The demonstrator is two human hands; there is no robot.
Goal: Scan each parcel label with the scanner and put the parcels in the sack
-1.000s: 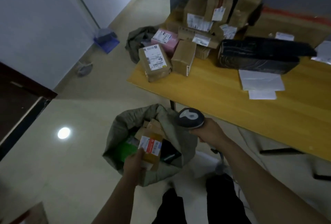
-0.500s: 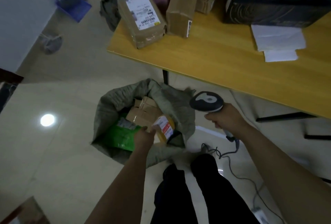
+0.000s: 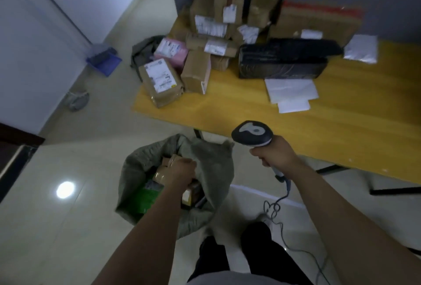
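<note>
While the sack (image 3: 136, 171) stands open, the nearest brown parcel (image 3: 160, 82) lies on the table (image 3: 216, 107), straight ahead of the left hand (image 3: 182, 168), whose curled fingers (image 3: 189, 162) may hold nothing; I cannot tell. The right hand (image 3: 272, 156) grips the scanner (image 3: 251, 133).

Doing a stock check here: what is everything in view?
woven fabric sack: one, grey-green, floor beside table
parcels inside sack: several, green and brown
wooden table: one, yellow, right
cardboard parcels: many, brown, table's far corner
soft pink parcel: one, in that pile
long black box: one, table middle
flat paper envelopes: two, white, before black box
plastic dustpan: one, blue, floor by wall
corded handheld scanner: one, dark grey, right hand
left hand: over sack mouth
right hand: grips scanner
</note>
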